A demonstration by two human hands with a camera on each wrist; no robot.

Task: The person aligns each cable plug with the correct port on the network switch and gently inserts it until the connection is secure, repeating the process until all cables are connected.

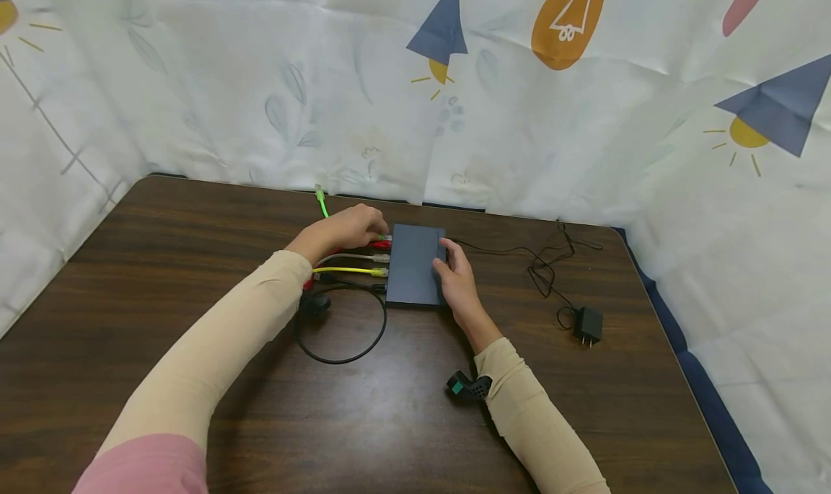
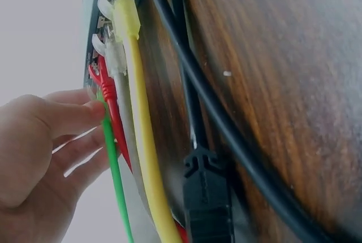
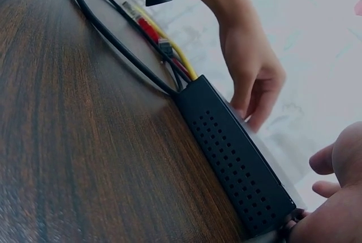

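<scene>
A dark network switch point(image 1: 415, 267) lies flat on the table with cables along its left side. My left hand point(image 1: 347, 229) is at the far end of that side. In the left wrist view, its thumb and fingertips pinch the green network cable point(image 2: 111, 147) right at the port row. Beside it, a red cable point(image 2: 111, 89), a grey cable point(image 2: 121, 79) and a yellow cable point(image 2: 138, 79) sit plugged in. My right hand point(image 1: 459, 281) holds the switch's right edge, thumb over the top. The perforated side point(image 3: 235, 166) shows in the right wrist view.
A looped black cable point(image 1: 340, 362) lies in front of the switch's left side. Right of the switch, a thin black cord point(image 1: 542, 278) runs tangled to a power adapter point(image 1: 588, 325). A printed white curtain point(image 1: 363, 83) hangs behind the wooden table point(image 1: 195, 220).
</scene>
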